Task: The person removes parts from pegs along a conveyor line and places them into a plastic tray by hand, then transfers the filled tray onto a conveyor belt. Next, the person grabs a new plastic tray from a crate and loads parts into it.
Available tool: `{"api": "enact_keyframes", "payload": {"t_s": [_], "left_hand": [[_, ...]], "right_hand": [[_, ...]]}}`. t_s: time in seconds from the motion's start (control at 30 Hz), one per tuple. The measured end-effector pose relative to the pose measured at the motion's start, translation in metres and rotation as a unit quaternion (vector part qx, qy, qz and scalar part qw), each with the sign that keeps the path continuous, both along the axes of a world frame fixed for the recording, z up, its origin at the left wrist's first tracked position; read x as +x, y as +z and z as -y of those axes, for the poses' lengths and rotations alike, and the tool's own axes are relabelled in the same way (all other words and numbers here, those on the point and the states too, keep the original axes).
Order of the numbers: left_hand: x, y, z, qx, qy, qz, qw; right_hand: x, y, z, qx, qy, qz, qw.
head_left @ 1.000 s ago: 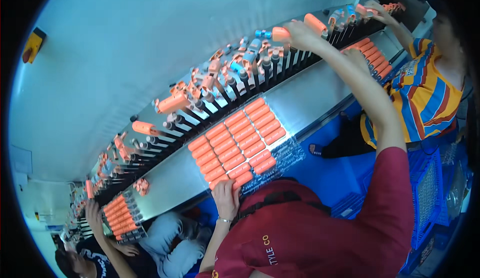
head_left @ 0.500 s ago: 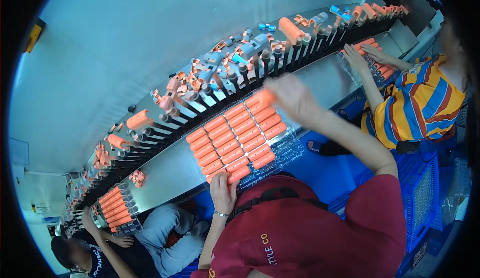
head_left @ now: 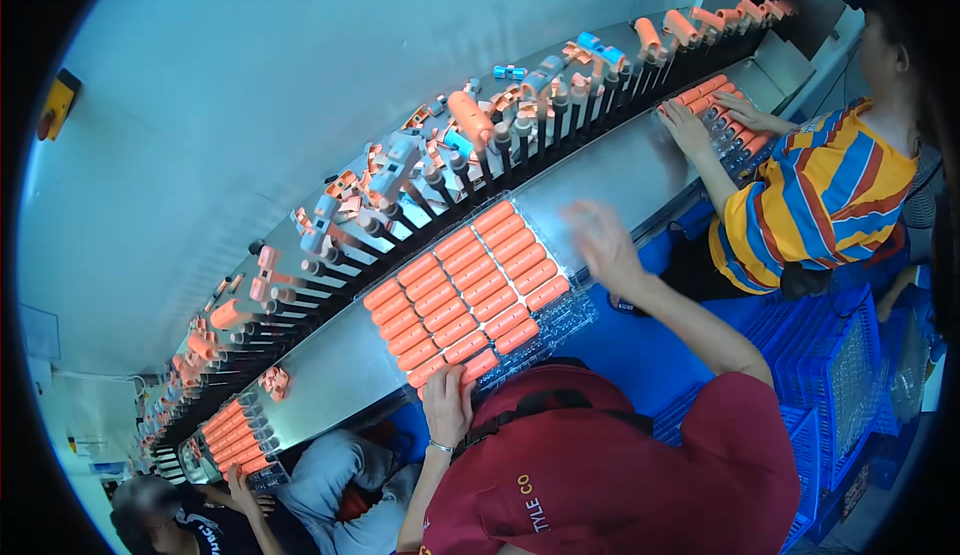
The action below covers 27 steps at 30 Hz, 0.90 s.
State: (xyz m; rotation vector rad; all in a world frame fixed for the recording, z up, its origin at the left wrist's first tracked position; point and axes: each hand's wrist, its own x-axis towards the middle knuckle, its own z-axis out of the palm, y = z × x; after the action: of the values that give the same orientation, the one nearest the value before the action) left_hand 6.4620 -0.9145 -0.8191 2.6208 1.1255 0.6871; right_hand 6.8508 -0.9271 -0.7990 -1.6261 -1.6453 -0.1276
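Note:
In front of me a clear plastic tray [head_left: 565, 317] lies on the metal bench, filled with rows of orange tubes [head_left: 452, 285]. At its near left corner my left hand [head_left: 447, 403] grips the edge, fingertips against the nearest tubes. My right hand [head_left: 603, 245] is blurred, raised over the bench just right of the tray. Its fingers look apart, with nothing visible in them. Beyond the tray runs a line of upright black rods [head_left: 398, 211], some with orange covers [head_left: 470, 118] or grey-blue pieces [head_left: 397, 163] on top.
Loose orange and blue pieces [head_left: 345, 187] lie behind the rods. On the right, a person in a striped shirt [head_left: 815, 195] handles another tray [head_left: 738, 127]. At lower left another person [head_left: 185, 515] sits by a tray of tubes [head_left: 232, 433]. Blue crates [head_left: 830, 395] stand at right.
My right hand has drawn away from the tray's far right corner, where an orange tube now lies. The rods' pieces have shifted left. My left hand stays at the tray.

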Motion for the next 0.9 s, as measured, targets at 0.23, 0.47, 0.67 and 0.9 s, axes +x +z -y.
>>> {"api": "enact_keyframes", "payload": {"t_s": [0.23, 0.47, 0.67, 0.9], "left_hand": [[-0.001, 0.015, -0.009, 0.002, 0.043, 0.001, 0.999], [-0.045, 0.009, -0.055, 0.042, 0.15, 0.027, 0.987], [-0.065, -0.023, -0.096, -0.002, 0.144, 0.027, 0.989], [-0.057, -0.034, -0.095, -0.03, 0.185, -0.009, 0.982]], "right_hand": [[0.087, 0.095, -0.075, 0.163, -0.092, -0.17, 0.968], [0.184, 0.153, -0.126, -0.131, -0.249, -0.053, 0.958], [0.173, 0.176, -0.17, -0.328, -0.154, 0.074, 0.929], [0.187, 0.145, -0.161, 0.114, 0.199, 0.387, 0.893]]}}
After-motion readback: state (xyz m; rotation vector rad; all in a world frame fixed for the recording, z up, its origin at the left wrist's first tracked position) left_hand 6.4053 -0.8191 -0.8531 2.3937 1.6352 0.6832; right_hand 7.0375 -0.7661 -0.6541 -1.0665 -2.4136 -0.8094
